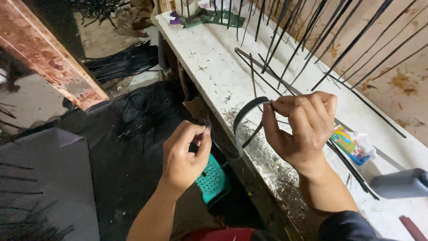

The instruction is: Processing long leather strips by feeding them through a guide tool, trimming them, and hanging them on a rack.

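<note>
My right hand (301, 127) pinches one end of a thin black strip (243, 117) that bends in a loop over the front edge of a white workbench (214, 67). Left of it, my left hand (183, 156) is closed with thumb and fingers pinching what looks like a small dark tip, below the bench edge. Whether that tip belongs to the same strip I cannot tell. The two hands are a short distance apart, with the loop between them.
Several long black strips (307, 40) lean against the stained wall behind the bench. A colourful packet (350, 143) and a grey tube-shaped object (401, 183) lie on the bench at right. A teal perforated stool (211, 178) stands below. Bundles of black strips (122, 60) cover the floor.
</note>
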